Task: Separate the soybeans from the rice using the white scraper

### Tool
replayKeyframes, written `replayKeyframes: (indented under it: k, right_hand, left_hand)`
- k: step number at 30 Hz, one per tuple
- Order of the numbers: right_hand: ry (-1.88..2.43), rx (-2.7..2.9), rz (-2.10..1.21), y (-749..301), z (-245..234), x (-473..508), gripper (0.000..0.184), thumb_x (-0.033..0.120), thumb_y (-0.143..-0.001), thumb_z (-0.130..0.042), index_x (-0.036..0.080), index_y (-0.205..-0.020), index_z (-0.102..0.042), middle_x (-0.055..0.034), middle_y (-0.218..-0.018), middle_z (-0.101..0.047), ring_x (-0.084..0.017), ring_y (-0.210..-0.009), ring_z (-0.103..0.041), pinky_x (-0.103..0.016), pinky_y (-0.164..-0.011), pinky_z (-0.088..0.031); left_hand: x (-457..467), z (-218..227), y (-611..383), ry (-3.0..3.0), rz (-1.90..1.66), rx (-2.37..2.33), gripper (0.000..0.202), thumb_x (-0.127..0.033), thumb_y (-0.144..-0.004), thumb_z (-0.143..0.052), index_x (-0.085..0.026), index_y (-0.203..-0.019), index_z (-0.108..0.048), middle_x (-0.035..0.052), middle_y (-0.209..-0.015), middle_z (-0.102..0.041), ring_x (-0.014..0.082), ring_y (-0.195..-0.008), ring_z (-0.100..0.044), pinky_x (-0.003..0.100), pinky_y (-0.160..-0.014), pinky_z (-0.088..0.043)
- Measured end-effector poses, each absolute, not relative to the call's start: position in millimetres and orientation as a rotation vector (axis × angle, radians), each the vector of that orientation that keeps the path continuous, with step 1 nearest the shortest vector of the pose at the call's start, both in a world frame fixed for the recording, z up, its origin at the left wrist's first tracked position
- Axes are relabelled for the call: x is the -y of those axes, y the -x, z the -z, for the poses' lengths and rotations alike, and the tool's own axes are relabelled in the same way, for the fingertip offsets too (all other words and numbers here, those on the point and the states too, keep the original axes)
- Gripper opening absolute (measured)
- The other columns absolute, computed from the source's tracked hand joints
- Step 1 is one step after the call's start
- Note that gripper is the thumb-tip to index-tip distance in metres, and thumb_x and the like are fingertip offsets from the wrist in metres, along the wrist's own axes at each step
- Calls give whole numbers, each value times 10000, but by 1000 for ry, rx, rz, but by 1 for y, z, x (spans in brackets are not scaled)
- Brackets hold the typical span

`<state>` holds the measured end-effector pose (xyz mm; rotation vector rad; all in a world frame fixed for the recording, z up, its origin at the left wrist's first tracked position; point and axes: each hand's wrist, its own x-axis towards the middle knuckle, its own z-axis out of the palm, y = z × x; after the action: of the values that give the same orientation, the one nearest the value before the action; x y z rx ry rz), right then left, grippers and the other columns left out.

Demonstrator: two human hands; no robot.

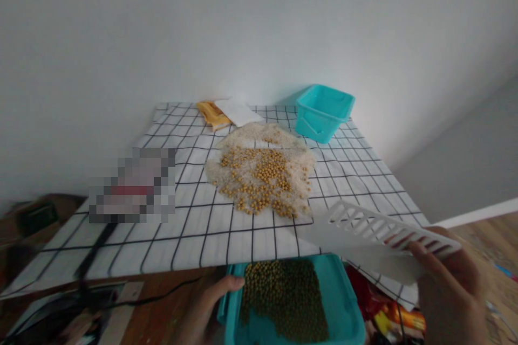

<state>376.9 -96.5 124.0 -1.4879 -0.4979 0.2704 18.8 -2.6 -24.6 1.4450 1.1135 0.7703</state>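
Observation:
My left hand [210, 304] grips the left rim of a teal tub [348, 318] held just below the table's near edge; soybeans [283, 302] cover its bottom. My right hand [447, 285] holds a white slotted plastic scoop [364, 229] whose blade reaches over the near right part of the table. On the checked cloth [194, 215] lies a flat pile of white rice [263, 137] mixed with yellow soybeans [261, 178], just beyond the scoop's tip.
A second, empty teal tub [324, 110] stands at the back right of the table. A white paper [238, 111] and an orange packet [212, 113] lie at the back. A blurred-out patch [133, 186] sits at the left. Colourful packets [388, 312] lie below the right edge.

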Motion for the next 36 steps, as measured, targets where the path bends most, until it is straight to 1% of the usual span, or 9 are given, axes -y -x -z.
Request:
replayKeyframes:
  k: [5, 7, 15, 18, 22, 28, 30, 33, 36]
  right_hand:
    - [1510, 502, -241, -378, -124, 85, 288, 366, -689, -826, 169, -859, -702, -43, -802, -704, -205, -731, -652, -294, -643, -483]
    - [1523, 493, -257, -380, -122, 83, 303, 373, -681, -830, 162, -861, -707, -48, -791, -712, -205, -699, -655, -292, -611, -481]
    - [1466, 454, -274, -380, -122, 75, 288, 343, -676, -854, 164, -862, -727, -43, -796, -732, -189, -689, -663, -287, -622, -494]
    - [1418, 511, -248, -378, -125, 74, 231, 317, -689, -844, 167, -803, -710, -40, -766, -727, -195, -688, -667, -297, -632, -500]
    - [1425, 540, -273, -378, -125, 74, 223, 325, -700, -835, 166, -797, -713, -44, -761, -730, -201, -695, -675, -297, -628, -505]
    - [1435, 580, -258, -379, -122, 71, 272, 351, -672, -851, 163, -806, -709, -57, -736, -726, -217, -646, -672, -300, -562, -494]
    - [1444, 566, -273, -376, -124, 70, 264, 356, -681, -848, 166, -803, -711, -50, -730, -718, -205, -634, -660, -289, -551, -478]
    - [1436, 543, -311, -369, -129, 70, 220, 345, -718, -824, 172, -792, -709, -47, -767, -717, -208, -705, -675, -285, -599, -488]
    - [1418, 561, -306, -368, -130, 69, 219, 342, -712, -823, 169, -787, -711, -53, -770, -720, -219, -734, -688, -287, -613, -498]
  left_hand:
    - [10, 11, -23, -1484, -824, -1152, 421, -231, -628, -862, -386, -1016, -812, 5, -1126, -839, 314, -1018, -770, 370, -914, -636]
    - [12, 4, -26, -1491, -819, -1134, 456, -216, -630, -860, -384, -1051, -805, 8, -1168, -829, 316, -1035, -767, 377, -926, -632]
    - [13, -3, -28, -1459, -831, -1168, 416, -239, -628, -838, -372, -1022, -817, 10, -1152, -837, 323, -1062, -752, 367, -889, -639]
    - [11, 5, -27, -1414, -794, -1137, 441, -280, -630, -842, -358, -1063, -809, 24, -1147, -837, 339, -1054, -754, 378, -813, -662]
    - [4, 25, -24, -1345, -726, -1119, 411, -342, -583, -875, -346, -991, -825, 33, -1056, -856, 336, -963, -774, 364, -710, -670]
    - [3, 28, -24, -1368, -753, -1105, 434, -355, -583, -885, -344, -1012, -818, 40, -1127, -839, 338, -1042, -754, 390, -841, -650]
    - [6, 20, -25, -1373, -767, -1099, 401, -352, -615, -874, -354, -1012, -816, 33, -1138, -835, 332, -1048, -750, 396, -851, -647]
    - [10, 10, -26, -1376, -810, -1106, 347, -331, -675, -851, -365, -1019, -812, 30, -1181, -818, 314, -1096, -730, 377, -883, -634]
    - [9, 10, -27, -1324, -817, -1106, 327, -335, -662, -856, -361, -986, -821, 26, -1161, -824, 309, -1058, -739, 362, -852, -639]
